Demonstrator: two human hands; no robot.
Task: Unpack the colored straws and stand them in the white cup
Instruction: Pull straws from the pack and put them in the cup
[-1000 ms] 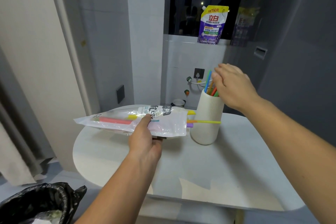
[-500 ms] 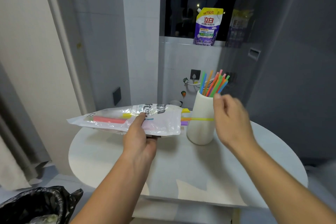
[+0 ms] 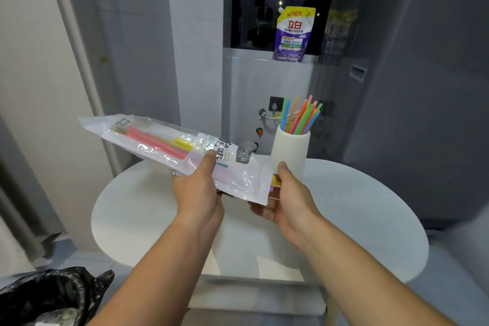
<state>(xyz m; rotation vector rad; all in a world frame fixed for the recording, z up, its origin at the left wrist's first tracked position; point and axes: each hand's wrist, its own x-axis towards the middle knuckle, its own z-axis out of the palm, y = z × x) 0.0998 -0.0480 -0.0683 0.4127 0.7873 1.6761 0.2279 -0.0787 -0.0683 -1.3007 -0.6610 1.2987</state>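
over the round white desk [image 3: 148, 219]: both hands meet at a clear plastic straw packet, held off the surface
packet [image 3: 238, 174]: transparent bag with printed label, tilted, far end up and to the left, open end down and to the right, near the cup
left hand [image 3: 198, 193]: closed around the packet's middle, thumb on top of the plastic, fingers underneath
right hand [image 3: 288, 201]: at the packet's open end, fingers curled under the corner, thumb raised beside the cup; appears to pinch the straw tips poking out, but the exact grip is hard to tell
straws in packet [image 3: 158, 141]: thick pink one and a yellow one visible through the plastic at the far end; yellow and purple tips [image 3: 275, 184] show at the open end
white cup [image 3: 289, 151]: upright on the far part of the desk, just behind the right thumb
straws in cup [image 3: 300, 116]: bunch of green, orange, pink and blue, standing and leaning to the right
windowsill: purple and yellow refill pouch [image 3: 293, 34] stands upright
lower left corner: black bin bag [image 3: 53, 296], on the floor beside the desk
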